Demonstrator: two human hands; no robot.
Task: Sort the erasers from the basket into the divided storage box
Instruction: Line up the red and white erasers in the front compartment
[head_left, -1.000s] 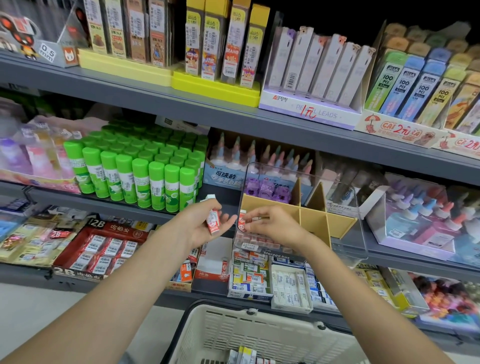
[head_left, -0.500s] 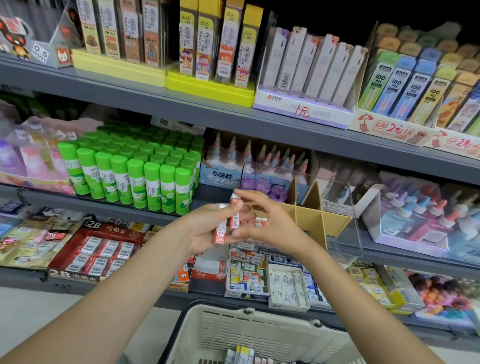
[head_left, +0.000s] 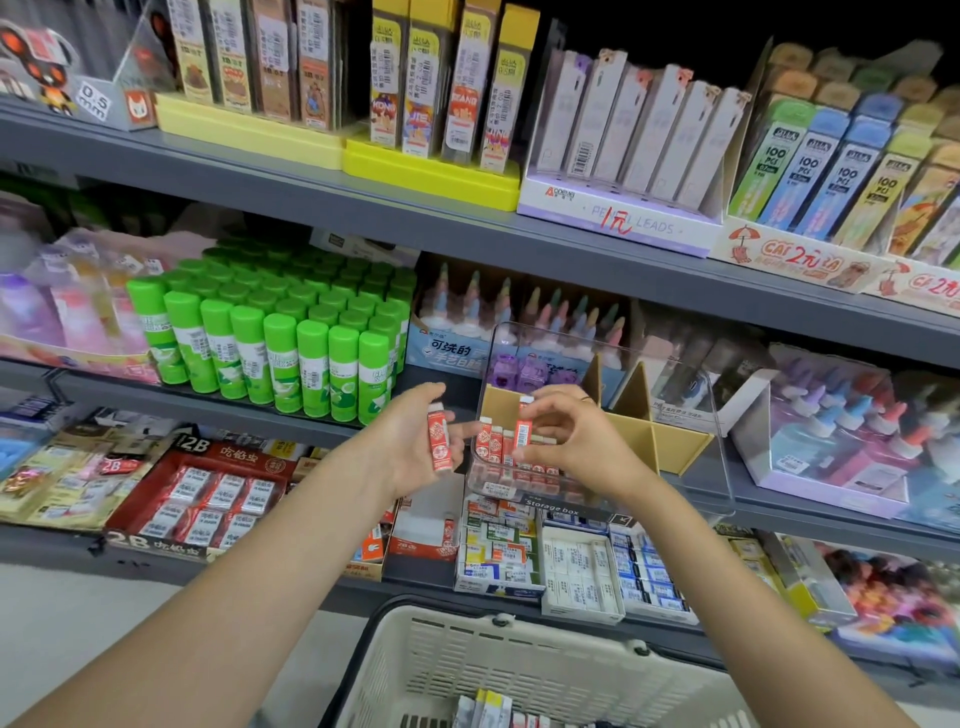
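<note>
- Red-and-white wrapping marks the eraser (head_left: 440, 440) that is held upright in the left hand (head_left: 415, 447), resting across the palm with the fingers curled loosely round it, just left of the storage box.
- A second red eraser (head_left: 522, 427) is pinched upright between thumb and fingertips of the right hand (head_left: 576, 441), its lower end set among the ones already in the box.
- A row of red erasers (head_left: 491, 441) is seen standing in the front left compartment of the clear divided storage box (head_left: 701, 415), directly between the two hands and touching the pinched one.
- Cardboard dividers (head_left: 636, 410) split the box into sections; the sections to the right of the right hand are partly hidden by glare, and their contents cannot be told.
- The box is carried on the middle shelf (head_left: 779, 506), tilted toward the camera, with green glue sticks (head_left: 291, 353) standing well to its left.
- A cream plastic basket (head_left: 519, 660) is placed below both forearms, and a few more wrapped erasers (head_left: 488, 706) are visible at its bottom, well apart from either hand.
- Boxed erasers (head_left: 576, 566) are displayed on the lower shelf beneath the storage box.
</note>
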